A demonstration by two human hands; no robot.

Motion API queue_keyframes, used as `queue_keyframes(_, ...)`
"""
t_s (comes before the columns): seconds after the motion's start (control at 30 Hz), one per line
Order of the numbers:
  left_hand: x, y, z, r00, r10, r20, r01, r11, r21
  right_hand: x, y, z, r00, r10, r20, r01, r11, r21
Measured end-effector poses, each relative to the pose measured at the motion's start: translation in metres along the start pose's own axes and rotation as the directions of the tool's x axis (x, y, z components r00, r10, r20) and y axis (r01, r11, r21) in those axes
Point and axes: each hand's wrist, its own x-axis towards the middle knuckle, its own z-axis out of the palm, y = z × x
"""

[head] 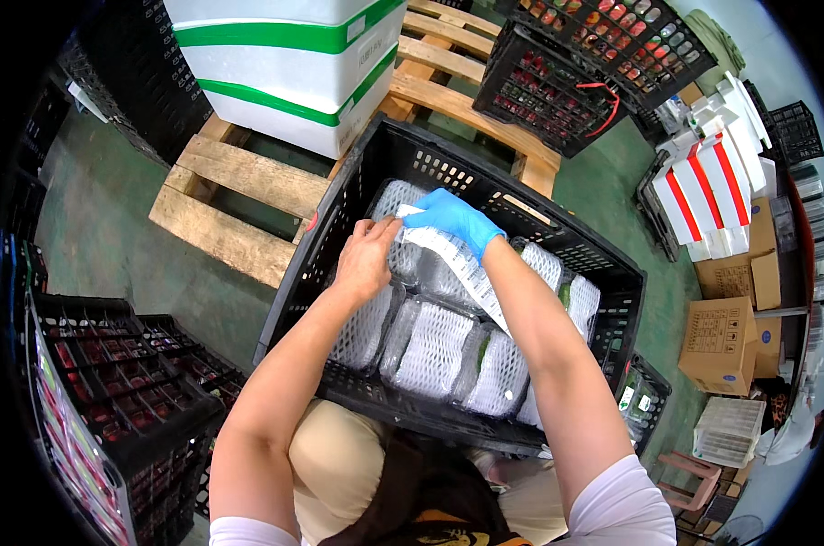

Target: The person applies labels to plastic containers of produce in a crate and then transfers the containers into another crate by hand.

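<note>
A black plastic crate (398, 409) stands before me, holding several clear plastic packs (432, 345) wrapped in white foam netting; green produce shows in a few. My right hand (453, 217), in a blue glove, grips the upper end of a long strip of printed white labels (463, 263), which trails down to the right over the packs and under my right forearm. My bare left hand (369, 256) touches the label strip's upper end with its fingertips, above a netted pack at the crate's upper left. Whether its fingers pinch the strip is hard to tell.
A wooden pallet (248, 170) beyond the crate bears white foam boxes (282, 75) with green tape. Black crates of red packed produce stand at lower left (132, 382) and upper right (548, 89). Cardboard boxes (719, 341) and red-striped white boxes (705, 191) are on the right.
</note>
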Motion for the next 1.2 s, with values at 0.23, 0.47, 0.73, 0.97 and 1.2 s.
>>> queue_keyframes(0.23,0.003,-0.017,0.005,0.961,-0.262,-0.089,0.238,0.947,-0.217,-0.003,-0.003,0.001,0.993,0.020,0.113,-0.039,0.985,0.170)
queue_keyframes(0.47,0.008,-0.021,0.009,0.878,-0.478,0.018,0.417,0.745,-0.521,-0.015,0.001,0.006,0.996,0.059,0.062,-0.071,0.972,0.222)
queue_keyframes(0.73,0.008,-0.006,-0.005,0.965,-0.193,-0.175,0.168,0.974,-0.149,0.007,0.008,0.012,0.999,0.016,-0.040,-0.010,0.989,0.145)
queue_keyframes(0.97,0.011,0.000,-0.005,0.963,-0.036,0.266,0.008,0.994,0.104,0.024,0.021,0.002,0.987,0.128,-0.101,-0.160,0.880,-0.446)
queue_keyframes(1.2,0.007,-0.008,0.009,0.948,0.032,0.317,-0.110,0.967,0.230,-0.006,-0.008,-0.001,0.945,0.158,-0.286,-0.313,0.690,-0.653)
